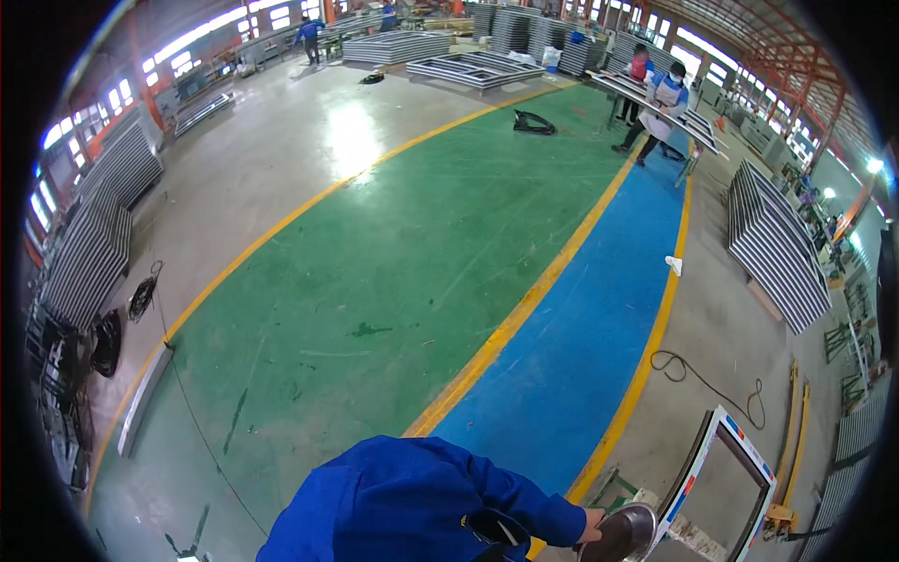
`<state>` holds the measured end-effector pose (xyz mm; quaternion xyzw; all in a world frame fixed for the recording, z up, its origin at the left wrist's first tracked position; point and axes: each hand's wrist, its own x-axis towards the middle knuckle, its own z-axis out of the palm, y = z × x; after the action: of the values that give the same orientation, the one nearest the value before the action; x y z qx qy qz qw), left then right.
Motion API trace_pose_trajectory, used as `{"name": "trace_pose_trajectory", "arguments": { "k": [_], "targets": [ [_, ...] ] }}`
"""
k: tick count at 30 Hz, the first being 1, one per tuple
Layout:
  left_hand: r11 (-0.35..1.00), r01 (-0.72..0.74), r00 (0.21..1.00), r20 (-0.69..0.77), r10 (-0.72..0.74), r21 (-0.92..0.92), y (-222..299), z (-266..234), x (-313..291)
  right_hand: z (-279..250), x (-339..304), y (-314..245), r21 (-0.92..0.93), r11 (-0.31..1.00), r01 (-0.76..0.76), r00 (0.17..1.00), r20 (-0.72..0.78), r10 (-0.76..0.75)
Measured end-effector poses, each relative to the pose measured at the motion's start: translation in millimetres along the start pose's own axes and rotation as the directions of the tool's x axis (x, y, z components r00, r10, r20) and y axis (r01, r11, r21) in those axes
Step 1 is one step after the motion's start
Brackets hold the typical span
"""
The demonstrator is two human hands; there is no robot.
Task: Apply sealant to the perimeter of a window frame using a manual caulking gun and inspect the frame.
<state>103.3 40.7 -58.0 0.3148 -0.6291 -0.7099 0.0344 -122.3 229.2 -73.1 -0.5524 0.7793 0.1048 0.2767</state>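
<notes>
My right hand (591,526) reaches out at the lower right from a blue sleeve (524,501). Its fingers are closed on the rim of a round, shiny metal bowl (618,536), which is cut off by the lower edge. The bowl's inside looks dark; I cannot make out what is in it. Close beside the bowl, a rectangular window frame (763,482) with blue and red marks on its film leans over a green stand (613,489). Blue jacket cloth (384,487) fills the lower middle. My left hand does not show.
A blue walkway (571,356) with yellow borders runs ahead beside a green floor (375,300). Two people carry or handle a long frame (655,103) at the far right. Stacked frames stand right (777,244) and left (89,253). A yellow pallet jack (791,459) and a cable (712,379) lie at right.
</notes>
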Motion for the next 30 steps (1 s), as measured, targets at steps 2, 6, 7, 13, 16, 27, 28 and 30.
{"name": "trace_pose_trajectory", "arguments": {
  "k": [2, 6, 7, 13, 16, 27, 28, 30],
  "targets": [
    [0.995, -0.079, 0.997, -0.008, 0.078, -0.068, -9.1, 0.8, 2.1, -0.5, 2.3, -2.4, -0.017, 1.0, 0.004, 1.0, -0.002, -0.004],
    [0.999, -0.034, 0.997, -0.064, 0.035, 0.017, 0.8, -6.4, -17.2, -0.2, 3.1, -10.5, -0.033, 0.999, -0.003, 1.0, -0.018, 0.003],
    [0.998, -0.03, 0.996, -0.08, 0.034, 0.049, -2.9, -5.3, -16.0, -0.5, 2.3, -13.5, -0.039, 0.999, -0.004, 1.0, -0.022, 0.003],
    [0.994, -0.075, 0.99, -0.114, 0.084, 0.082, -24.7, 2.6, -2.5, -2.4, 0.6, -32.8, -0.062, 0.998, -0.011, 0.999, -0.046, 0.009],
    [0.996, -0.063, 0.99, -0.123, 0.071, 0.065, -24.6, 1.5, -3.8, -5.2, 3.2, -41.8, -0.074, 0.997, -0.028, 0.999, -0.018, 0.027],
    [0.993, -0.117, 0.992, -0.054, 0.116, -0.013, -24.7, 5.2, -27.8, 11.9, -25.9, -29.1, -0.062, 0.989, 0.134, 0.961, -0.235, -0.144],
    [0.987, -0.128, 0.992, -0.03, 0.126, -0.097, -19.2, 6.8, -35.5, 3.9, -41.0, -37.2, -0.008, 0.998, 0.063, 0.977, -0.202, -0.063],
    [0.98, -0.115, 0.991, 0.051, 0.125, -0.166, 1.8, 2.7, -57.4, 1.3, -64.7, -54.4, 0.083, 0.995, -0.057, 0.984, -0.161, 0.069]
  ]
}}
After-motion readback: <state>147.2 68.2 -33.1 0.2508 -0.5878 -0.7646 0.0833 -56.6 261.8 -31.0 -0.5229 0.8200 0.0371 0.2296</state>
